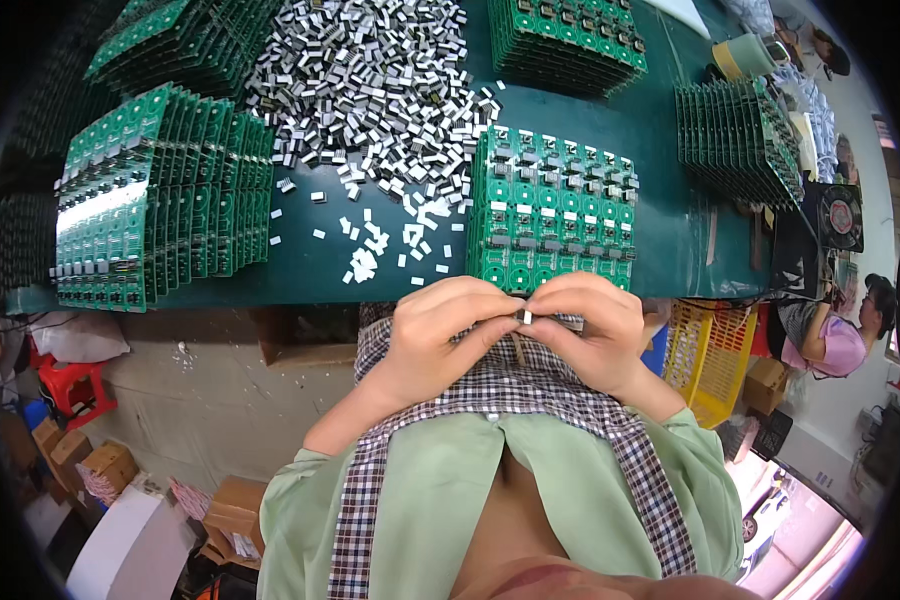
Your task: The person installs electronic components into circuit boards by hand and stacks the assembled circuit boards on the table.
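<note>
My left hand and my right hand meet fingertip to fingertip just off the front edge of the table. Thumbs and forefingers of both are pinched on one small black-and-white component, mostly hidden by the fingers. Right beyond my hands lies a stack of green circuit board panels, its top panel set with rows of small parts, several with white tops. A large heap of similar black-and-white components covers the middle of the table. Loose white pieces lie scattered in front of it.
Green board panels stand in a row at the left. More board stacks are at the back and right of the green table. A yellow crate and a seated person are at the right; a red stool is at the left.
</note>
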### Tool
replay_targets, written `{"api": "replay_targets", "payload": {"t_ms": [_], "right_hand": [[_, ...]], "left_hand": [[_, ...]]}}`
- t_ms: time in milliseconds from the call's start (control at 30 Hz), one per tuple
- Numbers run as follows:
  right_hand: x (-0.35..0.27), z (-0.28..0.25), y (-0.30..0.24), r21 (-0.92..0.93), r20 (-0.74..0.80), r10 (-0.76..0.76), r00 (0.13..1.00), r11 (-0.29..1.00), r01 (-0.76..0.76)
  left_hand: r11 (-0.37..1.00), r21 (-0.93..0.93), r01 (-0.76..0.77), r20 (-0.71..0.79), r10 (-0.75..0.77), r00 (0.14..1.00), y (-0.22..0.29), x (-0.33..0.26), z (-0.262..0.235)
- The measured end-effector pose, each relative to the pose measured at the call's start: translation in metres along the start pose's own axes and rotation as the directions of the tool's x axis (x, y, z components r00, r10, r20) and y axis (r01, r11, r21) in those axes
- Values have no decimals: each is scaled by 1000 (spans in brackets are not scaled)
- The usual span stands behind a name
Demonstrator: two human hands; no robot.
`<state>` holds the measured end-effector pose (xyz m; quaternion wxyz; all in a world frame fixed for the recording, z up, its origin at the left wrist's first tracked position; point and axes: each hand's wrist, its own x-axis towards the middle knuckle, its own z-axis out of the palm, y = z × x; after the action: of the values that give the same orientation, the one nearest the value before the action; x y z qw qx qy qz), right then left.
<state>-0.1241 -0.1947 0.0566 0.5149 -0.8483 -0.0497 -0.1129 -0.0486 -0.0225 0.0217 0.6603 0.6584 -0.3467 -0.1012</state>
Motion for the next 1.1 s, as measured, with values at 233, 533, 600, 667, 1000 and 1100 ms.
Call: {"api": "replay_targets", "payload": {"t_ms": [233,533,600,667,1000,1100], "right_hand": [[14,9,-8,-149,-72,-107,992,984,96],[21,14,-4,-177,-103,22,994,983,-40],[21,16,-3,-145,-123,38,992,988,-56],[21,15,-2,-143,-116,37,993,988,-53],[18,12,-2,61,-43,173,984,984,-170],[17,15,-2,84,-84,183,980,981,-176]], "left_hand": [[965,250,-81,-115,112,987,3,-1,-7],[956,280,-87,-113,122,986,-4,10,-14],[971,234,-59,-115,88,989,-5,9,-12],[967,245,-65,-124,98,987,-6,9,-11],[982,151,-113,-53,122,991,-10,12,-13],[984,135,-117,-37,123,992,-9,10,-15]]}}
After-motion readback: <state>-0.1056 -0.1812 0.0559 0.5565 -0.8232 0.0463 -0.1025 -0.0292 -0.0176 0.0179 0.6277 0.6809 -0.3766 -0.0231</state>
